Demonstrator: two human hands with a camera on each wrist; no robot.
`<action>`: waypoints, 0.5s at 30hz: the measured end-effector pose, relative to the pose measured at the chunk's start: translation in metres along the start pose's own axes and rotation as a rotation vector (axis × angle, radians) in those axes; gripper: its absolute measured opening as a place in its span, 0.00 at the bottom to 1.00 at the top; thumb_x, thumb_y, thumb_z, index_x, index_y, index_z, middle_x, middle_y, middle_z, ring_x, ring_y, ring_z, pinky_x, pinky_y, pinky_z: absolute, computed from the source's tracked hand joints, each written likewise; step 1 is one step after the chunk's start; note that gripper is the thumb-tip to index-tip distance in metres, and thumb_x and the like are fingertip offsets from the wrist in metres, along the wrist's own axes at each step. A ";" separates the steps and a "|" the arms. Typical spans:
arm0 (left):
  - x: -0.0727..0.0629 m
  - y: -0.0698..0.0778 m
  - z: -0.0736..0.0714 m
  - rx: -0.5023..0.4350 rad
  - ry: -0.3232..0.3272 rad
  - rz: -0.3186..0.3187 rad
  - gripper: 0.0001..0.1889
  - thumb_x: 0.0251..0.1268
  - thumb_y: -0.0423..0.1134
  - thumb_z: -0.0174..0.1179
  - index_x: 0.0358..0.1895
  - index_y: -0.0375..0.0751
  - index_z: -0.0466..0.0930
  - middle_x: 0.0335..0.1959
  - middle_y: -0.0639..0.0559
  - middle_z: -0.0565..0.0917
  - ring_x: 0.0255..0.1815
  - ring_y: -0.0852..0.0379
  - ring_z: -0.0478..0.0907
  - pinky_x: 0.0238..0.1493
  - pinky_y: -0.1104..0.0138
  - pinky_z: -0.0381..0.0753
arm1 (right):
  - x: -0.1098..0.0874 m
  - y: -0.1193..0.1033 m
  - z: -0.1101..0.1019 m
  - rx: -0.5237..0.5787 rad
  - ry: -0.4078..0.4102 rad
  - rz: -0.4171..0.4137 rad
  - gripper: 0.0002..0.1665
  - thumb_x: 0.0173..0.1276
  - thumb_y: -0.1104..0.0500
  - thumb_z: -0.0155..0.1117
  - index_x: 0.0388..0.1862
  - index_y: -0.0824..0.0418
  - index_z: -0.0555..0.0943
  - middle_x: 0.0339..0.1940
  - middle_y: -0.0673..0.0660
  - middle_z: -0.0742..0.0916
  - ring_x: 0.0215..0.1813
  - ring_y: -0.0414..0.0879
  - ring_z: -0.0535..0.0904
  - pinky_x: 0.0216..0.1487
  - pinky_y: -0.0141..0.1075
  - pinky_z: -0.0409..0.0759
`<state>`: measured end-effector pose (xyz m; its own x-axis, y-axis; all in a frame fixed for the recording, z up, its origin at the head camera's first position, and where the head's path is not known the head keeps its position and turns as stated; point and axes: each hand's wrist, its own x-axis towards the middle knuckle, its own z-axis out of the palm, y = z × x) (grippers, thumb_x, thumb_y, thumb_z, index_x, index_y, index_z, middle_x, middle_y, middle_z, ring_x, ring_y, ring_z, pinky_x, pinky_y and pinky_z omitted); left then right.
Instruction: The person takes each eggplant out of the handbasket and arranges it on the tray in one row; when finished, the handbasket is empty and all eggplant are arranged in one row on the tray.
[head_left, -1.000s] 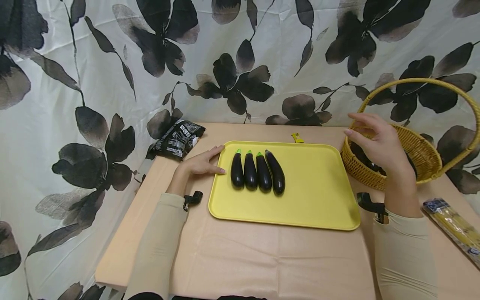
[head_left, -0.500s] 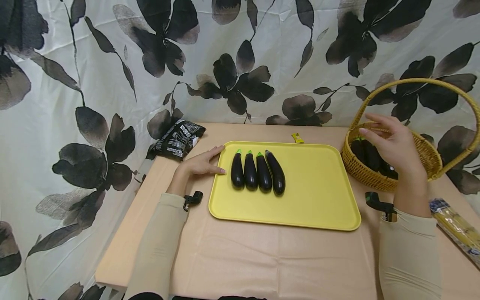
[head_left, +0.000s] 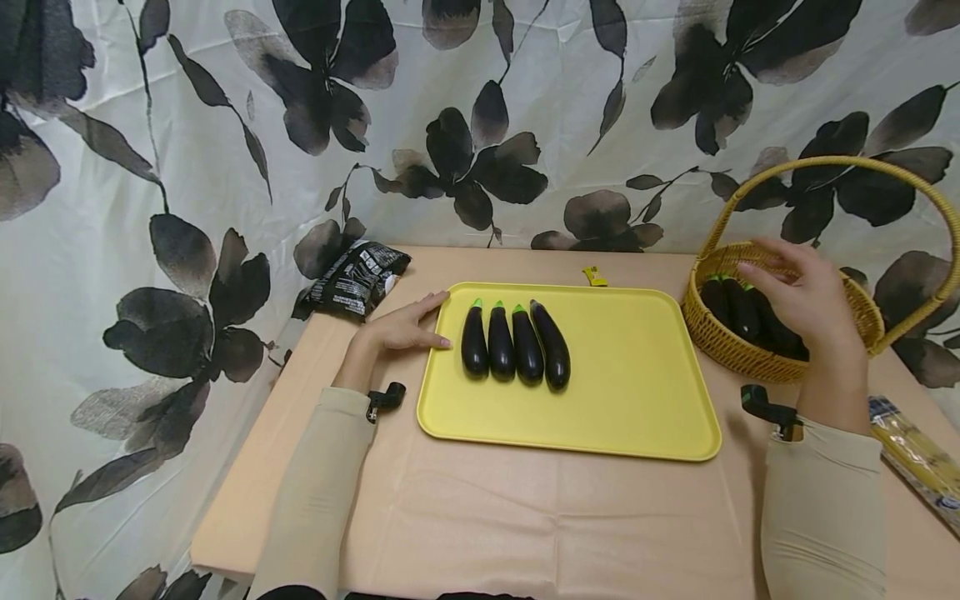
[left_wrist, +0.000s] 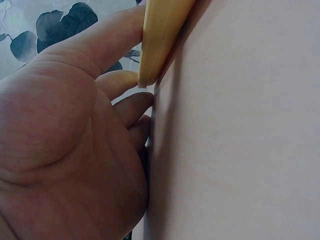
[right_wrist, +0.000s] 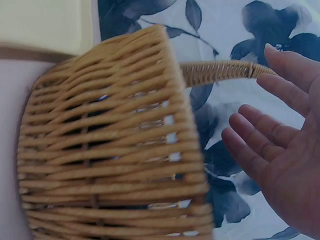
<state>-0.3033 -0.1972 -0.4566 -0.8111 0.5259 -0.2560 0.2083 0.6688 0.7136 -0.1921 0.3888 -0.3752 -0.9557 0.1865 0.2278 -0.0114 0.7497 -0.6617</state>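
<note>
On the yellow tray [head_left: 630, 375] several dark eggplants [head_left: 528, 346] lie side by side, green stem ends mostly toward the back. My left hand [head_left: 401, 325] rests at the tray's left edge, its thumb over the rim; in the left wrist view its fingertips touch the tray's side [left_wrist: 162, 40]. Over the wicker basket [head_left: 712, 342] hovers my right hand [head_left: 813, 296], fingers loosely spread and nothing in them. More eggplants [head_left: 742, 312] lie inside the basket, partly covered by that hand. The right wrist view shows the basket's woven wall [right_wrist: 120, 140] beside the right hand [right_wrist: 285, 145].
The basket's tall arched handle [head_left: 847, 162] rises behind the right hand. A black packet [head_left: 356, 279] lies at the table's back left corner, a small yellow wrapper [head_left: 595, 276] behind the tray. A long yellow package [head_left: 918, 450] lies at the right. A floral curtain [head_left: 585, 125] hangs behind.
My right hand has moved to the right over the basket, uncovering more of the eggplants inside. The left hand, the tray and the eggplants on it have stayed in place.
</note>
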 end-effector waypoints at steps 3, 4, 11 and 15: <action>0.000 0.000 0.000 0.002 0.000 0.000 0.59 0.56 0.59 0.77 0.86 0.59 0.46 0.88 0.48 0.41 0.89 0.49 0.32 0.87 0.49 0.34 | 0.002 0.007 0.001 -0.012 0.000 0.012 0.36 0.79 0.39 0.57 0.82 0.45 0.68 0.69 0.65 0.74 0.62 0.59 0.72 0.45 0.30 0.73; -0.001 0.001 0.000 0.001 0.000 0.000 0.59 0.56 0.59 0.77 0.86 0.59 0.46 0.88 0.49 0.41 0.89 0.49 0.32 0.87 0.48 0.34 | 0.002 0.009 0.001 -0.010 -0.002 0.017 0.36 0.79 0.39 0.57 0.82 0.47 0.68 0.69 0.66 0.74 0.63 0.61 0.71 0.45 0.32 0.73; 0.000 0.001 0.000 0.005 -0.001 0.003 0.59 0.57 0.58 0.77 0.86 0.58 0.45 0.88 0.51 0.42 0.89 0.50 0.32 0.87 0.49 0.34 | 0.004 0.029 0.003 -0.046 -0.062 0.066 0.42 0.79 0.35 0.53 0.82 0.57 0.65 0.72 0.74 0.72 0.67 0.72 0.68 0.51 0.61 0.75; 0.000 0.001 0.000 0.004 -0.002 0.005 0.59 0.58 0.57 0.77 0.86 0.58 0.45 0.88 0.52 0.41 0.89 0.49 0.32 0.87 0.48 0.33 | 0.006 0.043 0.005 -0.073 -0.119 0.059 0.43 0.80 0.36 0.51 0.82 0.61 0.63 0.71 0.77 0.72 0.67 0.74 0.67 0.56 0.70 0.71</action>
<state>-0.3035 -0.1966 -0.4559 -0.8090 0.5301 -0.2540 0.2143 0.6684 0.7122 -0.1994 0.4190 -0.4059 -0.9822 0.1584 0.1009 0.0633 0.7848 -0.6165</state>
